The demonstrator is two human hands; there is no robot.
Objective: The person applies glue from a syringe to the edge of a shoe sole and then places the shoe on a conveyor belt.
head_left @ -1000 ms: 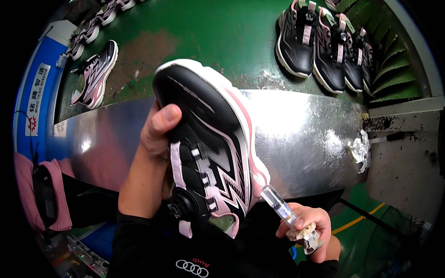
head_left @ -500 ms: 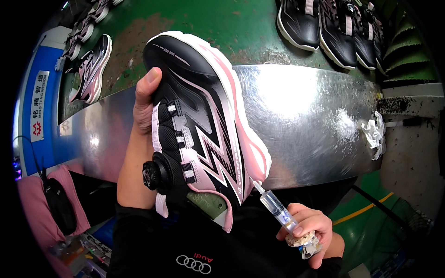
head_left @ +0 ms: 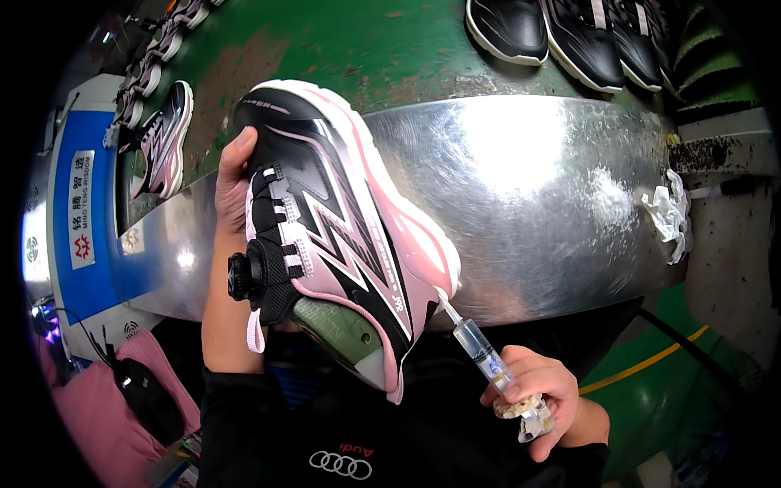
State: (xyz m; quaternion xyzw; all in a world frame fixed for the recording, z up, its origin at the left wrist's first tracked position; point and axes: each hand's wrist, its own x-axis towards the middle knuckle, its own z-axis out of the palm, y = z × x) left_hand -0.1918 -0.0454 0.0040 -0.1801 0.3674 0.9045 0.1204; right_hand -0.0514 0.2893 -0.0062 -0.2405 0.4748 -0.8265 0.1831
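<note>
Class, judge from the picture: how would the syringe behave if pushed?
The syringe would probably roll, its clear barrel being round, though the lumpy crust near its back end may hinder that. Its narrow tip could bend easily.

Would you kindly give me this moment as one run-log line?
left hand: holds sneaker near forefoot | right hand: holds syringe, nozzle near sneaker's heel | bench: metal surface, crumpled white material at right

Left hand (head_left: 236, 183) gripping black-and-pink sneaker (head_left: 325, 203), right hand (head_left: 533, 390) holding syringe (head_left: 480, 350), tip at heel, metal plate (head_left: 521, 252) beyond
</note>
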